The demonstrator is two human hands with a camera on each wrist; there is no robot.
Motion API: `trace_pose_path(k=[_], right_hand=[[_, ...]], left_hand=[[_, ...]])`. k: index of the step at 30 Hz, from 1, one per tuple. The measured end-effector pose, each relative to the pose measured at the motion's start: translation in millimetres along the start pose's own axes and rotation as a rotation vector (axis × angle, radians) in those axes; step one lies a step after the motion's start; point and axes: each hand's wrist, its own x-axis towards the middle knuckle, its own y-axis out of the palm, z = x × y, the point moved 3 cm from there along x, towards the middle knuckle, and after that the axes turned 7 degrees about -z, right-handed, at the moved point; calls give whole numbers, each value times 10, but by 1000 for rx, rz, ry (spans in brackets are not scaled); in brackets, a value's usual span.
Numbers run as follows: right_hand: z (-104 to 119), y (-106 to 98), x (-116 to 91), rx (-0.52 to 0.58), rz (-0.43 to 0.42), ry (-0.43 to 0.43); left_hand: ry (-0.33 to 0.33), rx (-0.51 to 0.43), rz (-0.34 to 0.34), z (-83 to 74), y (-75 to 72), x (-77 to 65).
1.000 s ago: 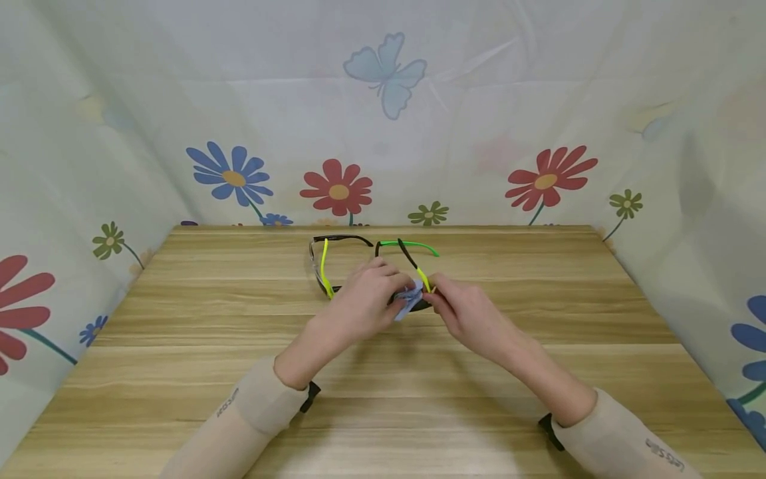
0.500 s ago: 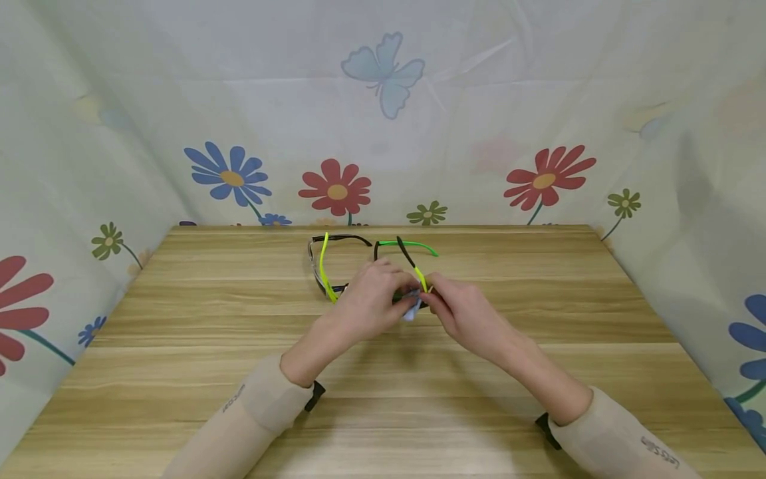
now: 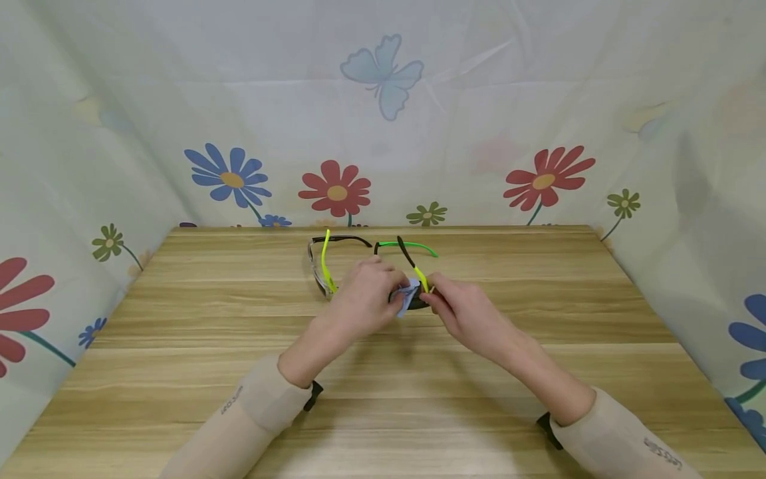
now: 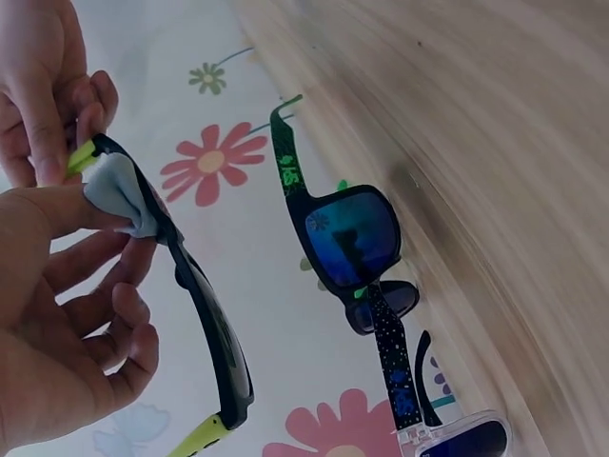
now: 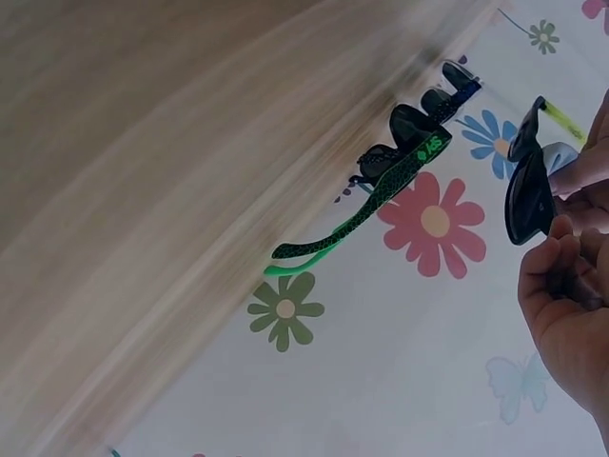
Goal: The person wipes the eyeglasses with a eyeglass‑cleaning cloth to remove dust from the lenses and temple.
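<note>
Both hands are on a pair of black sunglasses (image 4: 214,328) with yellow-green temples, held up off the table. My left hand (image 3: 364,293) pinches a light blue cloth (image 4: 122,195) folded over one lens, thumb on one side and fingers on the other. My right hand (image 3: 465,307) pinches the frame's right end by the hinge, where the yellow temple (image 3: 421,274) begins. In the right wrist view the dark lenses (image 5: 529,200) face the camera, and the cloth is mostly hidden behind them. My left hand covers the middle of the frame in the head view.
Beyond the hands, black sunglasses with green temples (image 4: 350,238) rest on the wooden table (image 3: 383,412). Left of them lies a clear-framed pair (image 3: 312,256) with dark temples. A flower-printed curtain (image 3: 263,106) encloses the table at the back and sides.
My left hand shifted slightly right with the cloth, then back left, and more of the dark lens shows beside the cloth. My right hand stays at the hinge.
</note>
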Motion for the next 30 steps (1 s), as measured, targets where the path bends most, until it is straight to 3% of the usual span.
trace_pose_path(k=[14,23,30], right_hand=[[8,-16,11,-2,5,24],[17,-12,37,13,-23,26],[29,-17,48,24,-19,16]], left_hand=[[9,-40,6,-54,48,19],[19,-98,-62,-97,30,30],[2,-66,-40,-86,17,18]])
